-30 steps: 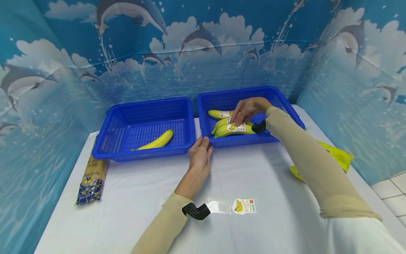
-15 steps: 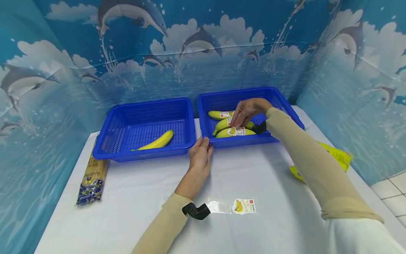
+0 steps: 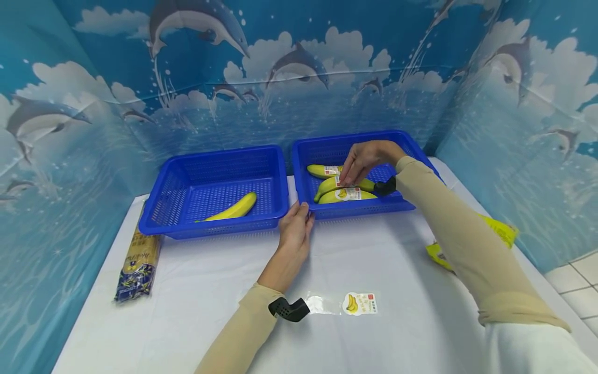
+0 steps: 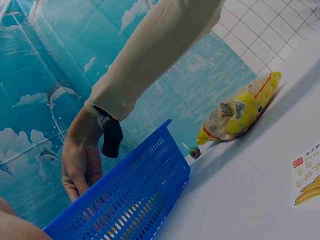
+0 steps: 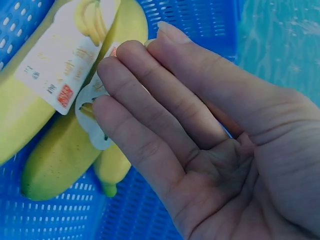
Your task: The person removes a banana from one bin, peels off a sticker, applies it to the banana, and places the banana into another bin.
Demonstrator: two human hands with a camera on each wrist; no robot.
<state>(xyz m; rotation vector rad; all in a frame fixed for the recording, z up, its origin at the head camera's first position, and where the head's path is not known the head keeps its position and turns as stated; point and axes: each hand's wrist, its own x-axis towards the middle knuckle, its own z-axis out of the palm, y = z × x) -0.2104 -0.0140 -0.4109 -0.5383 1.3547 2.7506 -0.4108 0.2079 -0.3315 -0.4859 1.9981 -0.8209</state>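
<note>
My left hand [image 3: 294, 228] grips the front left corner of the right blue basket [image 3: 364, 212]; part of its grip is hidden. Inside that basket lie three labelled bananas: a front banana [image 3: 331, 197], a middle banana [image 3: 326, 187] and a back banana [image 3: 316, 169]. Just over the middle banana hovers my right hand [image 3: 366, 158]. In the right wrist view this right hand [image 5: 200, 125] has its fingers extended and loosely bent, with nothing held, and the fingertips are beside the labels. Whether they touch a label is unclear.
The left blue basket [image 3: 212, 228] contains one unlabelled banana [image 3: 235, 208]. A gold and blue noodle-like packet [image 3: 138, 265] lies at its left. On the white table are a banana label [image 3: 358, 303] on clear film and, at right, a yellow bag [image 3: 501, 231], partly behind the right sleeve.
The front banana has settled lower against the basket's front wall, and my right fingers have come off its label towards the middle banana. My left hand stays on the corner.
</note>
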